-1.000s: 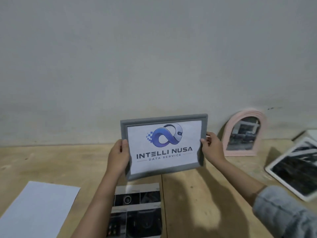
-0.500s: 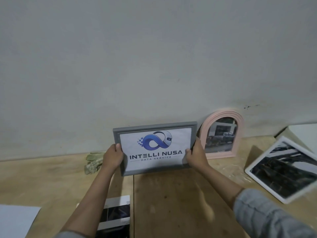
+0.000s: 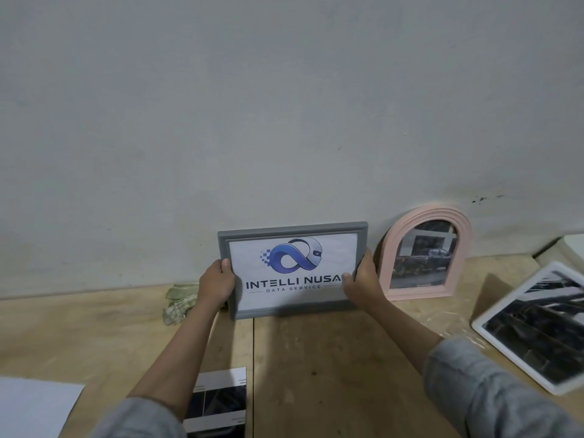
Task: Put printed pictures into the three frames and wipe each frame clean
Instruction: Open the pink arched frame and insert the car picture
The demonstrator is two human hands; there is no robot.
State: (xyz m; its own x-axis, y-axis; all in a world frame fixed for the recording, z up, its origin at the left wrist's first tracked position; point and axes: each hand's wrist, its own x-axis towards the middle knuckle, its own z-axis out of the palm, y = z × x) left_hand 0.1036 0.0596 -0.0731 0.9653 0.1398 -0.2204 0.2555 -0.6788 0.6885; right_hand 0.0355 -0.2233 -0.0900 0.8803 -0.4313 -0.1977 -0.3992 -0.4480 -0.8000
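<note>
Head view shows a person standing a grey frame (image 3: pixel 292 270) upright at the back of the wooden surface (image 3: pixel 331 368), close to the wall (image 3: pixel 284 105). A printed logo picture (image 3: pixel 294 273) already sits inside it. The left hand (image 3: pixel 216 284) grips the frame's left edge, thumb curled over the front and the other fingers hidden behind. The right hand (image 3: pixel 360 284) grips the right edge the same way, thumb on the front border. The bottom edge looks to be touching the surface, though whether the top leans on the wall cannot be told.

Just to the right stands a pink arched frame (image 3: pixel 426 252) with a picture in it, propped against the wall. A white frame (image 3: pixel 537 327) lies tilted further right, also filled. A crumpled cloth (image 3: pixel 178 301) sits just left of the left hand, and loose prints (image 3: pixel 218 403) and a blank sheet (image 3: pixel 34 406) lie nearer the person.

To finish this placement well, the person should probably tilt the top back gently until it rests steady, keep the base from sliding forward, and let go with both hands together. Thumbs on the glass may leave marks, so the cloth nearby would suit a wipe afterwards.
</note>
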